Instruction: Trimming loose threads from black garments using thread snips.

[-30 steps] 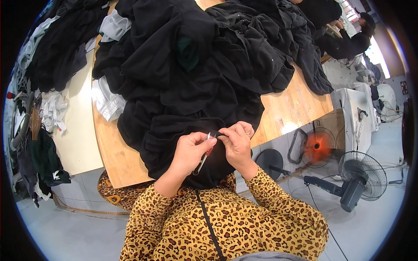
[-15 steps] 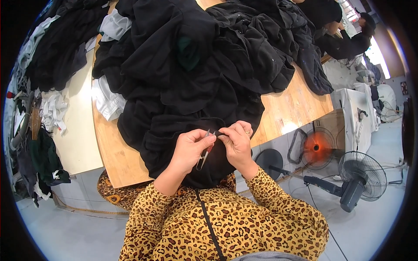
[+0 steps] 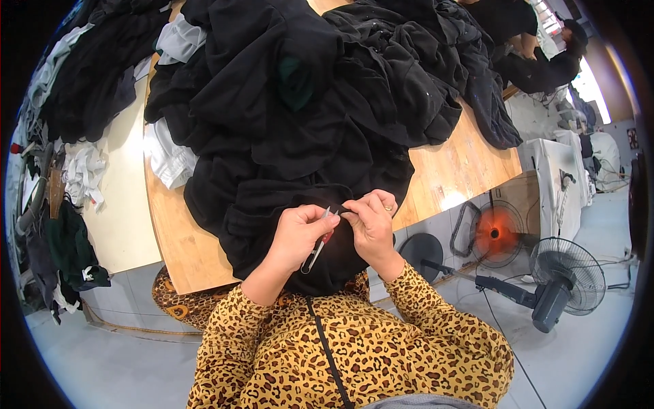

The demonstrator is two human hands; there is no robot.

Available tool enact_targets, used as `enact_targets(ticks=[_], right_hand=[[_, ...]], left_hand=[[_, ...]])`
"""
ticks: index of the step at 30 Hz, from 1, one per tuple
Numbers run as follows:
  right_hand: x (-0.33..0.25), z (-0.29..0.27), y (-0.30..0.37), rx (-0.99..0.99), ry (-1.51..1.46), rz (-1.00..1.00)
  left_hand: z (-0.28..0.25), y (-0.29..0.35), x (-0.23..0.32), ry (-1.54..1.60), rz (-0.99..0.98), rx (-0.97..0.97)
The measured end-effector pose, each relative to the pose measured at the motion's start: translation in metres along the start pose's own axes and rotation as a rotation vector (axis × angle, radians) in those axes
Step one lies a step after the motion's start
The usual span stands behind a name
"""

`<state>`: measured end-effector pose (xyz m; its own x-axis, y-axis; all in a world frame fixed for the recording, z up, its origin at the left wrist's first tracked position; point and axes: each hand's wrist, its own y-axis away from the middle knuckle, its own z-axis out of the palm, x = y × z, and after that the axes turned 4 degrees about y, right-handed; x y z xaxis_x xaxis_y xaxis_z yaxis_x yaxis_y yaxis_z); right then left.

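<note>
A pair of small thread snips (image 3: 315,254) with bare metal and a red part is held in my left hand (image 3: 294,237), fingers closed round it. Its blade tips poke up past my thumb, close to the fingertips of my right hand (image 3: 370,228). That right hand, with a ring on one finger, pinches an edge of the black garment (image 3: 286,153). The cloth spreads over the table in front of me and hangs down to my lap. Whether any thread lies between the blades is too small to see.
The wooden table (image 3: 470,163) carries more dark clothes (image 3: 409,61) and white cloth (image 3: 168,153). At left, a pale table (image 3: 109,232) holds garments. To the right stand a grey fan (image 3: 565,279) and a fan with an orange glow (image 3: 496,232). Another person (image 3: 545,68) is at far right.
The snips have tilted in my left hand: their looped end has swung down and left, and the blade tips sit slightly further right. My right hand keeps its pinch on the cloth.
</note>
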<state>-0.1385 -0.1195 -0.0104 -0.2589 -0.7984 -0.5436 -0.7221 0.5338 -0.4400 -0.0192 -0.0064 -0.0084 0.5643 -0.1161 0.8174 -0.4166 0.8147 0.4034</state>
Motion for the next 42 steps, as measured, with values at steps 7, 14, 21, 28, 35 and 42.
enact_targets(ticks=[7, 14, 21, 28, 35, 42], right_hand=[[0.001, -0.002, -0.001, -0.034, -0.018, 0.001], [0.001, -0.001, 0.002, -0.055, -0.092, 0.050], [0.005, -0.008, -0.004, 0.012, -0.108, 0.030], [0.015, -0.006, -0.004, 0.227, -0.268, -0.192], [0.013, 0.001, 0.005, 0.316, -0.471, -0.136], [0.005, 0.018, 0.017, 0.397, -0.830, 0.209]], left_hand=[[0.000, -0.002, -0.005, 0.023, 0.013, -0.006], [0.000, -0.002, 0.001, 0.097, 0.019, -0.017], [-0.006, 0.007, 0.022, -0.171, 0.311, -0.016], [-0.001, 0.002, 0.007, -0.670, 0.883, 0.025], [-0.004, 0.000, -0.004, -0.911, 1.289, 0.096], [-0.014, -0.004, -0.025, -1.039, 1.393, 0.107]])
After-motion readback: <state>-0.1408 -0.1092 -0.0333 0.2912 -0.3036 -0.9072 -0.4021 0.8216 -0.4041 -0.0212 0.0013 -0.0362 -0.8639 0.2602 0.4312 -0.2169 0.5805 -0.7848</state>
